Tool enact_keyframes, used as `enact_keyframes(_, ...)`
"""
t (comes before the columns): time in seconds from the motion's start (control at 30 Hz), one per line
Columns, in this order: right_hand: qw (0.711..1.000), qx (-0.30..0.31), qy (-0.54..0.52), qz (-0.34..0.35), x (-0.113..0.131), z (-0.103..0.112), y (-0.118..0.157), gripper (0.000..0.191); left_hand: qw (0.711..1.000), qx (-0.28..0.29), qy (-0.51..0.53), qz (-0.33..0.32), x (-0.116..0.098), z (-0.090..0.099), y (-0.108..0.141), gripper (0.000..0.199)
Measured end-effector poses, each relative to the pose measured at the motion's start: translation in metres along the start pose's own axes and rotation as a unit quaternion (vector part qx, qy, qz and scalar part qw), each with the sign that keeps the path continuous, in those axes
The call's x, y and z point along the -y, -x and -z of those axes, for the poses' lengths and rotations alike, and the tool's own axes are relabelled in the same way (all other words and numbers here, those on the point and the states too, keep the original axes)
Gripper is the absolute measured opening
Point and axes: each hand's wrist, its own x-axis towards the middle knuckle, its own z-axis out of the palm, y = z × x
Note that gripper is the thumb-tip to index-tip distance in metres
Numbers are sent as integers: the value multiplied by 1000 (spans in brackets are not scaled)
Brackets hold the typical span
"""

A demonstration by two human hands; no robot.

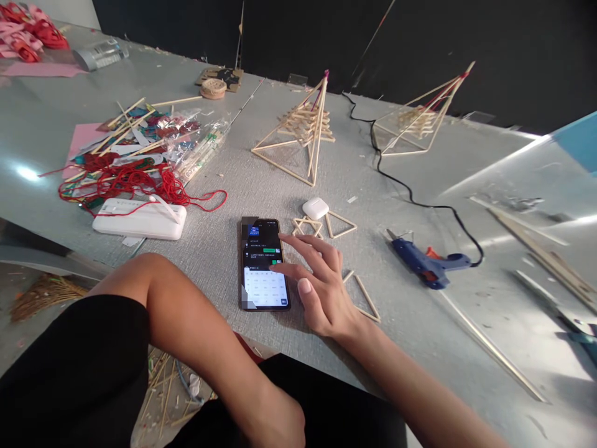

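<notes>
My right hand [321, 280] reaches over a smartphone [265, 289] lying flat on the table. Its fingers are apart, and two fingertips are at the phone's right side and screen, where a light keyboard shows below a dark chat. I cannot tell whether both touch the glass. Nothing is held in it. My left hand is out of view. Just beyond the fingers sit a white earbud case [316, 208], a small star of sticks [308, 228] and a stick triangle [340, 225]. Another stick frame [367, 297] lies partly behind my hand.
A blue glue gun [429, 261] with a black cord lies at right. Two stick pyramid frames [313, 134] [424, 121] stand at the back. To the left are tangled red cord [135, 183], loose sticks and a white power strip [140, 218]. A bent bare limb [200, 317] crosses the front edge.
</notes>
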Motion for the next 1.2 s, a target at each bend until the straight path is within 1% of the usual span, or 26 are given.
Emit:
enact_keyframes(0.03, 1000, -5, -1, 1, 0, 0, 0, 42, 1000, 0, 1, 2, 0, 0, 0, 34)
enact_keyframes(0.1, 1000, -8, -1, 0, -1, 0, 1, 43, 1000, -3, -2, 5, 1, 0, -1, 38)
enact_keyframes(0.23, 1000, 1, 7, -5, -2, 2, 3, 50, 999, -26, -22, 10, 1, -1, 0, 62)
enact_keyframes(0.3, 1000, 1, 4, 8, -3, 4, 3, 50, 998, -41, -36, 15, 1, -1, 0, 73)
enact_keyframes(0.4, 998, 35, -7, 55, -2, 5, 3, 45, 997, -51, -57, 24, 0, -2, 1, 86)
enact_keyframes(0.5, 994, 76, -2, 83, 0, 4, 2, 41, 997, -41, -61, 30, -1, -3, -1, 93)
enact_keyframes(0.6, 996, 60, 11, 69, 1, 3, 2, 42, 998, -22, -43, 28, -1, -2, -2, 91)
enact_keyframes(0.67, 997, 45, 17, 56, 1, 2, 2, 42, 999, -11, -26, 27, -1, 0, -1, 84)
enact_keyframes(0.7, 997, 46, 16, 56, 0, 2, 2, 42, 1000, -6, -17, 25, 0, 1, -1, 79)
enact_keyframes(0.83, 993, 88, -4, 82, 0, 5, 2, 40, 1000, 12, 9, 11, 3, 7, -1, 52)
enact_keyframes(0.9, 994, 75, -17, 80, -1, 7, 4, 42, 1000, 15, 15, 4, 5, 9, 1, 44)
enact_keyframes(0.97, 996, 41, -39, 70, -2, 8, 7, 48, 1000, 13, 15, 1, 6, 11, 3, 44)
enact_keyframes(1.03, 997, 19, -56, 58, -3, 8, 8, 53, 1000, 8, 12, 1, 6, 12, 5, 51)
enact_keyframes(1.1, 998, 18, -51, 45, -3, 6, 8, 51, 1000, 3, 9, 0, 5, 12, 6, 60)
enact_keyframes(1.2, 998, 35, -16, 45, -2, 4, 6, 44, 1000, 2, 10, -2, 4, 9, 3, 68)
